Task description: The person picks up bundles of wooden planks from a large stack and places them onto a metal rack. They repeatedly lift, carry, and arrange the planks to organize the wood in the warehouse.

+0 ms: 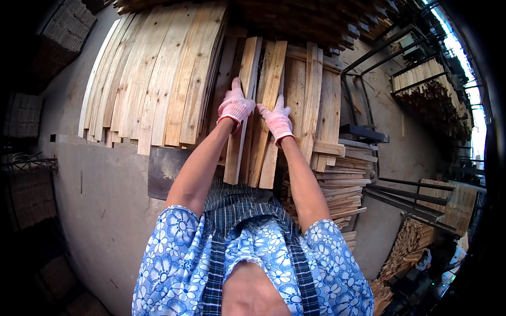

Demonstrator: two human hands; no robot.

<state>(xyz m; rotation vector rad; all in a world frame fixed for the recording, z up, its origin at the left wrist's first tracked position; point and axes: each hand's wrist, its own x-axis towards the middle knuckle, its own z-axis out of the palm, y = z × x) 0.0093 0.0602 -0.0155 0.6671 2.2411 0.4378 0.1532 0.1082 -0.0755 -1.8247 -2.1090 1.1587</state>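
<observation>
Both my hands wear pink-and-white knit gloves. With my left hand (235, 104) I grip a narrow wooden board (243, 126) from its left side, at about mid-length. My right hand (276, 117) closes around another narrow wooden board (272, 79) just to the right, its thumb lying across the top. Some of the fingers of each hand are hidden by the wood. These boards run away from me, slightly tilted, over a stack of other boards (296, 89), with their near ends close to my apron (237, 203).
Left of my hands lies a wide layered stack of pale planks (153, 73). Close on the right are loose wood strips (342, 181) in a pile and a dark metal frame (363, 100). Further right stand more wood stacks (427, 79). Concrete floor (100, 195) extends at the left.
</observation>
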